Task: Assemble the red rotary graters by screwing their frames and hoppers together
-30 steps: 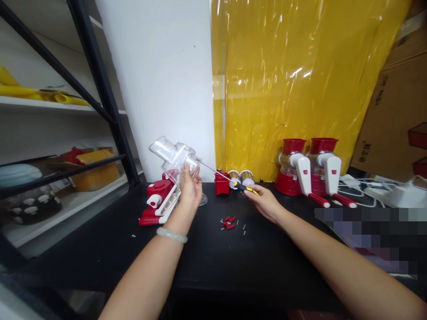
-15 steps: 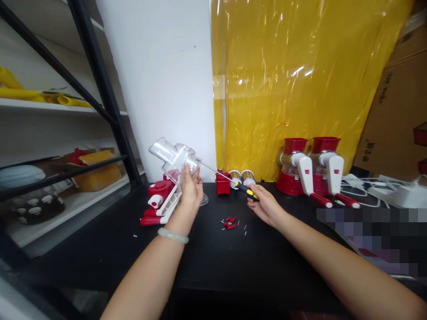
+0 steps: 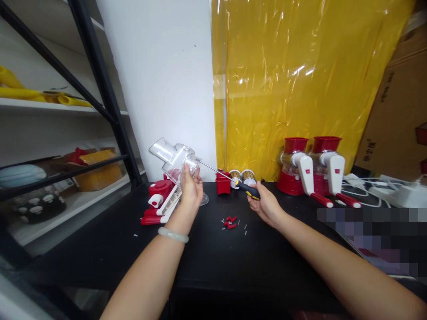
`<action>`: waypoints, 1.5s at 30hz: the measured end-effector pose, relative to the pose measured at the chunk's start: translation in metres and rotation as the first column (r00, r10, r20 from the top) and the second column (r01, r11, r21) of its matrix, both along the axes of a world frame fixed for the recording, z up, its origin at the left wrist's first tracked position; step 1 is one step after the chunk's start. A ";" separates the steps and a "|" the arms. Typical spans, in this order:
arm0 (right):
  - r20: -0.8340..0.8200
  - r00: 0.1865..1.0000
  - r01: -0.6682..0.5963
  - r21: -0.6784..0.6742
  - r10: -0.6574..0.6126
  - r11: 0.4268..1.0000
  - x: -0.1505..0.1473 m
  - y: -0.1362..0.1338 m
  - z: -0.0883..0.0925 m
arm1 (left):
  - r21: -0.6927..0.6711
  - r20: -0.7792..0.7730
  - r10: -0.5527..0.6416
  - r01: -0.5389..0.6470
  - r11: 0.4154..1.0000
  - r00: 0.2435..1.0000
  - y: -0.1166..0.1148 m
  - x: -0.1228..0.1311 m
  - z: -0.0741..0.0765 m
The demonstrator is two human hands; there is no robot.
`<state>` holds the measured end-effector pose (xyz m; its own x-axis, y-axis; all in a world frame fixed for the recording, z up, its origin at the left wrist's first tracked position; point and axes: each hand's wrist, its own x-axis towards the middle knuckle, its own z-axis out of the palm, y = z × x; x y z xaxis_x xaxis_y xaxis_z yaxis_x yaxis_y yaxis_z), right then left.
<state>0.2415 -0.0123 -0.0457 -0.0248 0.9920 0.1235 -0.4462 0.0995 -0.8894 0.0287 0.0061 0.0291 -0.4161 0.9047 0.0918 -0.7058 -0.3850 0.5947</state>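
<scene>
My left hand (image 3: 191,184) is closed around a clear plastic grater housing (image 3: 175,155), held tilted above the table with its chute toward the upper left. In my right hand (image 3: 263,202) is a screwdriver (image 3: 248,190) with a black and yellow handle. Its long shaft reaches left to the housing's near end; whether the tip sits in a screw is too small to tell. Below, on the black table (image 3: 207,262), lie small red plastic parts (image 3: 230,222) and several loose screws (image 3: 246,232).
Behind my left hand lie a red grater base (image 3: 158,191) and white cranks with red handles (image 3: 151,220). A red hopper piece (image 3: 223,183) and metal grater drums (image 3: 247,177) stand farther back. Two assembled rotary graters (image 3: 293,169) stand right, beside white cables (image 3: 367,189). Shelving (image 3: 113,120) borders the left.
The screwdriver handle has rotated in my right hand, its yellow patches now facing differently, and the fingers have shifted slightly. My left hand and the housing stay where they were.
</scene>
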 end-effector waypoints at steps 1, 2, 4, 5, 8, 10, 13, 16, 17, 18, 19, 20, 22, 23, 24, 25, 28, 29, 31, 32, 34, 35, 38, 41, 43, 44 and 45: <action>0.003 1.000 0.004 0.017 -0.004 1.000 0.000 0.000 0.000 | 0.002 0.000 0.000 0.000 1.000 1.000 0.000 0.000 0.000; -0.021 1.000 0.010 0.029 -0.009 1.000 0.000 0.000 0.000 | 0.004 0.001 0.003 -0.003 1.000 1.000 0.000 0.000 0.000; -0.124 0.992 0.018 0.028 -0.014 0.999 0.001 0.001 0.002 | 0.006 0.004 0.006 -0.006 1.000 1.000 -0.001 -0.001 0.000; -0.183 0.983 0.018 0.017 -0.014 1.000 0.002 0.001 0.003 | 0.006 0.005 0.005 -0.005 1.000 1.000 -0.001 -0.001 0.001; -0.290 0.957 0.006 -0.006 -0.008 1.000 0.006 0.004 0.007 | 0.000 0.006 -0.002 0.002 1.000 1.000 -0.003 0.000 0.002; -0.297 0.955 0.014 0.000 -0.013 1.000 0.008 0.004 0.010 | -0.007 0.004 -0.005 0.006 1.000 1.000 -0.003 0.001 0.002; -0.245 0.969 0.018 -0.002 -0.018 1.000 0.008 0.003 0.012 | -0.014 0.008 -0.007 0.007 1.000 1.000 -0.003 0.003 0.002; -0.097 0.995 0.031 -0.015 -0.032 0.999 0.005 -0.001 0.013 | -0.021 0.021 -0.005 0.006 1.000 1.000 -0.002 0.002 0.001; -0.056 0.998 0.038 -0.009 -0.039 0.999 0.004 -0.003 0.012 | -0.024 0.026 -0.004 0.004 1.000 1.000 -0.002 0.002 0.001; -0.032 0.999 0.041 0.000 -0.041 0.999 0.003 -0.004 0.012 | -0.025 0.030 -0.002 0.003 1.000 1.000 -0.002 0.002 0.001; -0.028 0.999 0.037 0.008 -0.037 0.999 0.002 -0.005 0.012 | -0.026 0.035 0.000 0.001 1.000 0.999 -0.002 0.001 0.001; -0.039 0.999 0.028 0.007 -0.028 1.000 0.002 -0.006 0.013 | -0.025 0.039 0.001 0.000 1.000 0.999 -0.002 0.001 0.001; -0.089 0.996 0.005 -0.014 -0.006 1.000 0.001 -0.007 0.014 | -0.020 0.049 -0.004 0.005 1.000 0.999 -0.001 0.000 0.002; -0.117 0.993 -0.005 -0.035 0.001 0.999 0.000 -0.007 0.014 | -0.018 0.055 -0.009 0.010 1.000 0.998 -0.001 0.000 0.002; -0.141 0.990 -0.016 -0.056 0.008 0.998 0.000 -0.007 0.014 | -0.016 0.061 -0.017 0.018 1.000 0.998 -0.001 0.000 0.002; -0.160 0.987 -0.028 -0.074 0.016 0.997 0.000 -0.007 0.015 | -0.017 0.068 -0.026 0.027 0.999 0.997 -0.001 0.000 0.002; -0.181 0.982 -0.067 -0.077 0.052 0.995 -0.001 -0.008 0.013 | -0.022 0.089 -0.051 0.053 0.998 0.995 -0.002 0.000 0.001; -0.180 0.981 -0.080 -0.060 0.068 0.995 -0.002 -0.008 0.013 | -0.023 0.094 -0.057 0.059 0.998 0.994 -0.002 0.000 0.002; -0.171 0.981 -0.098 -0.018 0.093 0.995 -0.003 -0.009 0.012 | -0.022 0.098 -0.065 0.067 0.997 0.993 -0.003 0.000 0.002; -0.167 0.981 -0.099 0.000 0.098 0.995 -0.003 -0.009 0.011 | -0.022 0.099 -0.067 0.069 0.997 0.993 -0.003 0.000 0.002; -0.163 0.983 -0.087 0.015 0.088 0.996 -0.003 -0.008 0.011 | -0.025 0.102 -0.068 0.070 0.997 0.993 -0.004 0.000 0.003; -0.165 0.983 -0.076 0.012 0.077 0.997 -0.003 -0.008 0.011 | -0.025 0.103 -0.067 0.070 0.997 0.992 -0.004 -0.001 0.003; -0.196 0.979 -0.044 0.026 0.048 0.999 0.000 -0.007 0.014 | -0.029 0.107 -0.068 0.072 0.997 0.992 -0.003 -0.002 0.003; -0.250 0.967 -0.038 0.067 0.054 0.997 0.003 -0.006 0.016 | -0.031 0.118 -0.065 0.069 0.997 0.991 -0.001 -0.003 0.002; -0.277 0.958 -0.050 0.075 0.069 0.996 0.004 -0.006 0.016 | -0.029 0.122 -0.063 0.067 0.997 0.991 0.000 -0.003 0.001; -0.285 0.956 -0.055 0.076 0.075 0.996 0.004 -0.006 0.017 | -0.027 0.121 -0.065 0.069 0.997 0.991 0.000 -0.002 0.000; -0.290 0.954 -0.059 0.075 0.078 0.995 0.004 -0.006 0.017 | -0.027 0.121 -0.068 0.072 0.997 0.990 0.000 -0.002 0.000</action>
<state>0.2454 -0.0181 -0.0288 -0.0458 0.9788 0.1997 -0.6931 0.1129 -0.7120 0.0267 0.0058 0.0292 -0.3580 0.9336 0.0166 -0.7972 -0.3149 0.5151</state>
